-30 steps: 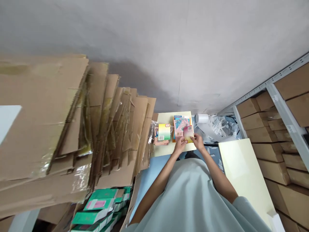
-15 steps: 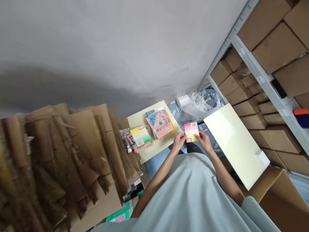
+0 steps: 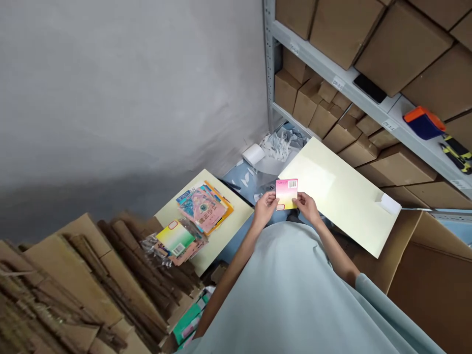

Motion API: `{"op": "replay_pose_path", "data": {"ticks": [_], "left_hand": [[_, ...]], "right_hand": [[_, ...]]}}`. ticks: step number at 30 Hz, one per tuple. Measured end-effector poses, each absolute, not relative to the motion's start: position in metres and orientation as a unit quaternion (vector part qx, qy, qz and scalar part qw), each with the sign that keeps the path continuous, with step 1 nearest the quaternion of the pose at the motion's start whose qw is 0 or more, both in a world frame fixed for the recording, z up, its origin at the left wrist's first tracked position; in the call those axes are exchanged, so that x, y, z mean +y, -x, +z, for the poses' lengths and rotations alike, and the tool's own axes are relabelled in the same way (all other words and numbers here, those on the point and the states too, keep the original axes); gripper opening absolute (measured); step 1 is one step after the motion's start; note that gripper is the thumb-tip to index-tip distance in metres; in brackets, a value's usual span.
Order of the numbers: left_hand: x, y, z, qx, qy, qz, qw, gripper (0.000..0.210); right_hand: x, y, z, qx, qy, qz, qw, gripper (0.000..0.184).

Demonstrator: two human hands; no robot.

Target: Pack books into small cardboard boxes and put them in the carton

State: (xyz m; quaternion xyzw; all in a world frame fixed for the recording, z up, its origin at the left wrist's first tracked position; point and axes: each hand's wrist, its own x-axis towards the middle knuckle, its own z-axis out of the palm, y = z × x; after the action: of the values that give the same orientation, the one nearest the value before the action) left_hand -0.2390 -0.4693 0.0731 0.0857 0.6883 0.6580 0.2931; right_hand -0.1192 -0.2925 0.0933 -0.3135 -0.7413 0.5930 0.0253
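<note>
Both hands hold a small pink-and-yellow booklet (image 3: 286, 191) with a barcode near its top right corner. My left hand (image 3: 266, 204) pinches its lower left edge. On the opposite edge, my right hand (image 3: 307, 205) grips with thumb and fingers. To the left, a pale yellow board (image 3: 236, 209) carries a stack of colourful booklets (image 3: 206, 209), the top one pink and blue with an eye drawing. A yellow-and-green booklet (image 3: 175, 236) lies on a smaller pile beside that stack, with clear plastic wrapping (image 3: 150, 246) at its left.
Another pale yellow board (image 3: 342, 196) slants on the right, with a white piece (image 3: 389, 204) on it. Metal shelving (image 3: 332, 78) full of cardboard boxes rises behind. A white roll (image 3: 253, 154) and scraps (image 3: 278, 147) lie by the wall. Flattened cartons (image 3: 81, 275) stand left; an open carton (image 3: 431, 275) stands right.
The view has turned to the right, so the booklet stacks appear farther left and more shelving shows. Both hands keep hold of the pink-and-yellow booklet, now close to the right board's near corner in view.
</note>
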Motion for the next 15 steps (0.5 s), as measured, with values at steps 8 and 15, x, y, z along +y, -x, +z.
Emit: {"op": "replay_pose_path", "data": {"ticks": [8, 15], "left_hand": [[-0.341, 0.222, 0.065, 0.703, -0.107, 0.622, 0.327, 0.049], [-0.25, 0.203, 0.081, 0.7, -0.187, 0.569, 0.389, 0.053]], "right_hand": [[-0.186, 0.074, 0.093, -0.752, 0.362, 0.533, 0.137, 0.032], [-0.133, 0.02, 0.092, -0.656, 0.437, 0.586, 0.187, 0.038]]}}
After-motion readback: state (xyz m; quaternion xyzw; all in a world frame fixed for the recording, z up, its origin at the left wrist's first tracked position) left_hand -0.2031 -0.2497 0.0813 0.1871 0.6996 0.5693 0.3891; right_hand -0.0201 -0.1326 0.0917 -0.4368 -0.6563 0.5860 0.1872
